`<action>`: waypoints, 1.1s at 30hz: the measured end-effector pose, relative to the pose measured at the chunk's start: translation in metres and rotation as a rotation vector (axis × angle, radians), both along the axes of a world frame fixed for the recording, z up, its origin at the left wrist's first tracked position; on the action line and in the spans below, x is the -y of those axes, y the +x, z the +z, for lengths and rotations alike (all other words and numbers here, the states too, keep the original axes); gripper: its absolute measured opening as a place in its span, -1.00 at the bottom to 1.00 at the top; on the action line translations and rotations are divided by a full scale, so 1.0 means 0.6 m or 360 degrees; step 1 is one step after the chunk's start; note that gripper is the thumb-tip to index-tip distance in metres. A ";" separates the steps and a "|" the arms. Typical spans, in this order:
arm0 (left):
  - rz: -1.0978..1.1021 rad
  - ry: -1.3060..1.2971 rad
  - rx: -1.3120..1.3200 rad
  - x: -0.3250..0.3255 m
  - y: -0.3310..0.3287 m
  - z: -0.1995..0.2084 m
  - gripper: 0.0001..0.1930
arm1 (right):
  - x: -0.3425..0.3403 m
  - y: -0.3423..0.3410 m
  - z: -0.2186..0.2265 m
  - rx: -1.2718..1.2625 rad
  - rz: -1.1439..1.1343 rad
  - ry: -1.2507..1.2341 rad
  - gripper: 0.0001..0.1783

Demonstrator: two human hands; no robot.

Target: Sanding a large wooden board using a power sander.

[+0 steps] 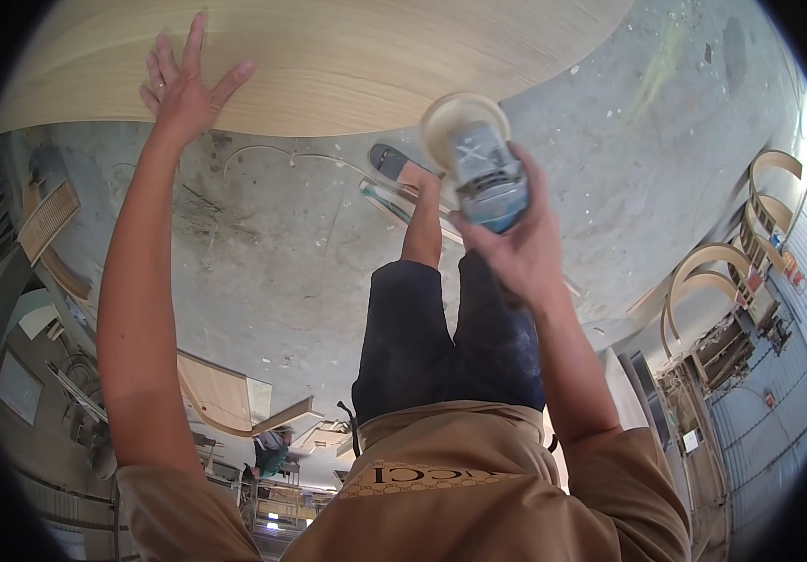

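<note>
A worker's left hand (pixel 184 101) is lying spread over a broad, pale wood-grained panel with a curved edge (pixel 329 66), its fingers fanning wide and grasping nothing, apparently steadying the piece. The right hand (pixel 525 251) is gripping a grey-and-blue power sander with a round cream pad (pixel 488 173), fingers and thumb closing around the body's near end, seemingly to keep the pad unobstructed. The pad is overlapping the panel's near edge in this view; whether it is touching the wood is not showing. Past that curving edge, mottled grey concrete floor (pixel 272 225) is giving the sander room rightward, while a dark slipper (pixel 388 161) is sitting just below the edge and bent wooden frames (pixel 673 298) are standing well apart, far right.
</note>
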State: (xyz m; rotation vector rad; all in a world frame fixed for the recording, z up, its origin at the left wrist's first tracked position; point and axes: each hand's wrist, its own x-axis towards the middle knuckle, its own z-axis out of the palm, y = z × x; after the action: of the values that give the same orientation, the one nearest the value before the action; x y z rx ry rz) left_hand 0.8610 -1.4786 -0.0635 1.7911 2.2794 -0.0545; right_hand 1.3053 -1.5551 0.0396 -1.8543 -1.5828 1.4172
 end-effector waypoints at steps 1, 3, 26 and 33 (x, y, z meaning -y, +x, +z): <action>0.0025 -0.0025 0.0016 -0.005 0.002 0.001 0.22 | -0.007 0.018 0.001 -0.0036 -0.0032 0.0046 0.08; 0.0002 -0.0001 0.0007 -0.001 0.004 -0.002 0.19 | -0.022 0.040 0.012 -0.0122 -0.0169 -0.0120 0.09; 0.0013 -0.0123 0.0017 -0.003 0.006 0.015 0.20 | -0.031 0.038 0.012 -0.0109 -0.0176 -0.0211 0.07; 0.0006 -0.0137 0.0012 -0.006 0.010 0.020 0.22 | -0.059 0.095 0.007 -0.0004 -0.0372 0.0010 0.07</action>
State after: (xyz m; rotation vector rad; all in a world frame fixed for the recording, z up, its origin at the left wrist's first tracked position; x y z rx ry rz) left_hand 0.8667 -1.4749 -0.0514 1.7414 2.2397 -0.1430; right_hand 1.3624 -1.5197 0.0436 -1.9587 -1.3168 1.3087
